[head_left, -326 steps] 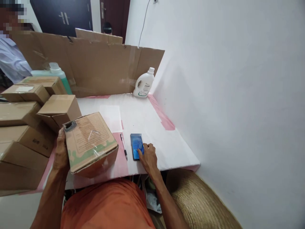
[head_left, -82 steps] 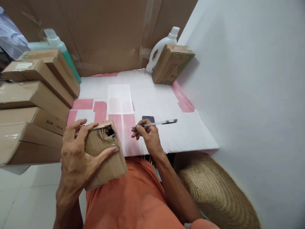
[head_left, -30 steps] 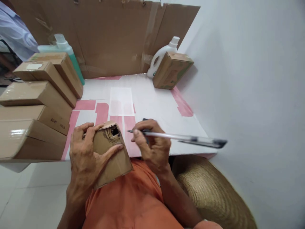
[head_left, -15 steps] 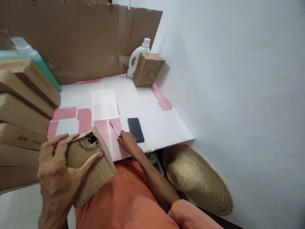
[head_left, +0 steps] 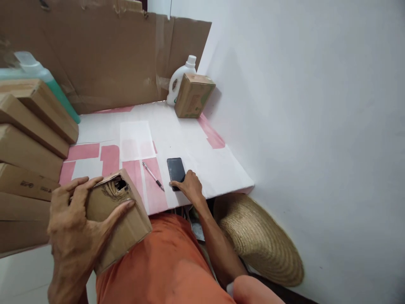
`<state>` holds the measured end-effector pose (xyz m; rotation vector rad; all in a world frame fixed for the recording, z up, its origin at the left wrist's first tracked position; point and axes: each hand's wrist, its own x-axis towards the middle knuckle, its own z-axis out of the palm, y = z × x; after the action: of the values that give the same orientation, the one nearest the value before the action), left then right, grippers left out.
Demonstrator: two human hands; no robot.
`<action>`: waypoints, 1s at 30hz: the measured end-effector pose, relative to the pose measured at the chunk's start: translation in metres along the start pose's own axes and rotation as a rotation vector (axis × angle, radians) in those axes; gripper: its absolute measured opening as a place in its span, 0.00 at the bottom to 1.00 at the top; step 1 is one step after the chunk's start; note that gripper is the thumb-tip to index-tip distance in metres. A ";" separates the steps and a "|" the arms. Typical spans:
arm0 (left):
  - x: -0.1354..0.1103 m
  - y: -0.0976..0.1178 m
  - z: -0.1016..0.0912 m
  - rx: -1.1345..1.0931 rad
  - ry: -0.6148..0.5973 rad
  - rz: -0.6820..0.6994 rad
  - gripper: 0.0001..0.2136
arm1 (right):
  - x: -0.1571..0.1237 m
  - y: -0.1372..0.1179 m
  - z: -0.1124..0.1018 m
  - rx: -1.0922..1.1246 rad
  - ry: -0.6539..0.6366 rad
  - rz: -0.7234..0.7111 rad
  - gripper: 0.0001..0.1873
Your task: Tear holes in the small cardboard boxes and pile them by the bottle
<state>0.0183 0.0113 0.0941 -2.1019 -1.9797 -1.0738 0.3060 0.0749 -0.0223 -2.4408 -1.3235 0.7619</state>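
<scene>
My left hand point(head_left: 74, 228) grips a small cardboard box point(head_left: 118, 230) by its sides, the thumb along the near face and the fingers over the far edge. The box is tilted above my lap and has a torn, dark-edged hole near its upper corner. On the table, my right hand point(head_left: 190, 185) is around the near end of a black smartphone point(head_left: 176, 169), thumb at its lower left and fingers at its right edge. The phone lies flat with its dark screen up. A pen point(head_left: 153, 176) rests just left of it, touched by neither hand.
Several cardboard boxes point(head_left: 31, 139) are stacked at the left, beside a bottle of green liquid point(head_left: 61, 93). A white sheet point(head_left: 137, 141) lies on the table. At the back stand a white jug point(head_left: 174, 86) and another box point(head_left: 194, 97). A straw hat point(head_left: 259, 236) leans by the wall.
My right hand has let go of the pen and moved right onto the smartphone. The pen now lies on the table. My left hand still holds the box in nearly the same place.
</scene>
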 end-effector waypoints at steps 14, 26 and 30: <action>-0.001 -0.001 0.002 -0.024 0.019 0.046 0.30 | -0.067 -0.028 -0.045 1.267 -0.619 -0.310 0.27; -0.005 -0.001 0.001 -0.036 0.034 0.045 0.22 | -0.151 -0.062 -0.043 1.427 -1.057 -0.451 0.37; -0.006 -0.005 0.002 -0.026 0.033 0.040 0.16 | -0.157 -0.072 -0.038 1.475 -1.185 -0.338 0.43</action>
<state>0.0155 0.0080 0.0877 -2.1125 -1.9113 -1.1256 0.2070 -0.0155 0.0927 -0.5055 -0.7128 2.1214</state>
